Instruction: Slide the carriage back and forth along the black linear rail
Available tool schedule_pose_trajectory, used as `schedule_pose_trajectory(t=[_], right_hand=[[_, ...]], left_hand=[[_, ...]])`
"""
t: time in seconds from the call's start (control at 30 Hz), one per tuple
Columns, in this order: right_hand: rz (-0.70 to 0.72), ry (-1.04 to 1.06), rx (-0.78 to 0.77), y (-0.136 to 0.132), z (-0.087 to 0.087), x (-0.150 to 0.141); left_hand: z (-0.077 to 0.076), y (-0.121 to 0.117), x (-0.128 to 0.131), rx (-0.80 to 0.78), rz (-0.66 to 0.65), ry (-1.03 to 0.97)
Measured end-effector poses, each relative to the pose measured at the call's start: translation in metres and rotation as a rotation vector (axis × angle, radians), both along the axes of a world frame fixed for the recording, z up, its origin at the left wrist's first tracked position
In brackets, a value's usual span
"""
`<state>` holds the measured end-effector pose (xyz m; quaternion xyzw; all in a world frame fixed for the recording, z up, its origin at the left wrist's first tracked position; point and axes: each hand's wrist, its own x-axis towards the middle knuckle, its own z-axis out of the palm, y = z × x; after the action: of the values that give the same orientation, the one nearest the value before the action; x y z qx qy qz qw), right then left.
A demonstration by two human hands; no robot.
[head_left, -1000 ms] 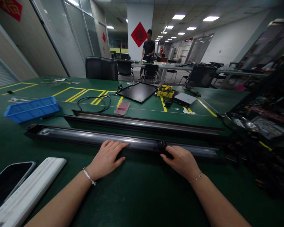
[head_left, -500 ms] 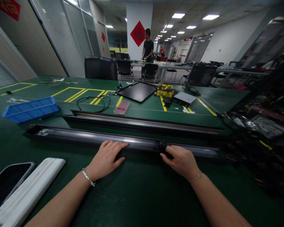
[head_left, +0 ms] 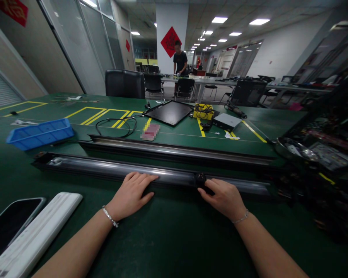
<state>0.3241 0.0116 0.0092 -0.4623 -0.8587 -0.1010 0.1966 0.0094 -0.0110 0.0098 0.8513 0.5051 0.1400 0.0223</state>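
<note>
Black anodised metal is lying under both hands: a long linear rail (head_left: 174,178) is stretching crosswise in front of the person on the green-matted desk (head_left: 168,247), its long axis running left to right with only a slight tilt in the view. Both hands are resting on it from the near side, and neither arm is reaching across it. The left hand (head_left: 130,195) is lying flat and open, its fingers spread a little over the rail's near edge. The right hand (head_left: 224,199) is curving more narrowly over the rail further along, its fingers (head_left: 213,186) pressing just beside a small black fitting (head_left: 200,178) on top of the rail. The right hand is the nearer one to that fitting, while the left is well apart from it. Whether the right hand is gripping firmly, I cannot tell. The rail's ends are reaching past both hands on each side. A second, similar rail (head_left: 176,153) is lying roughly parallel just behind it, and a blue plastic tray (head_left: 46,142) is sitting behind its left end.
</note>
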Motion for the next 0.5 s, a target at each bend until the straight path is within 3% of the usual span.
schedule_pose_trajectory(t=[0.3,0.5], right_hand=[[-0.096,0.176,0.028,-0.003,-0.002,-0.005],[-0.338,0.226,0.081,-0.002,-0.006,-0.022]], left_hand=[[-0.001,0.0,0.002,0.003,0.016,-0.004],[-0.003,0.001,0.003,0.023,0.028,-0.006]])
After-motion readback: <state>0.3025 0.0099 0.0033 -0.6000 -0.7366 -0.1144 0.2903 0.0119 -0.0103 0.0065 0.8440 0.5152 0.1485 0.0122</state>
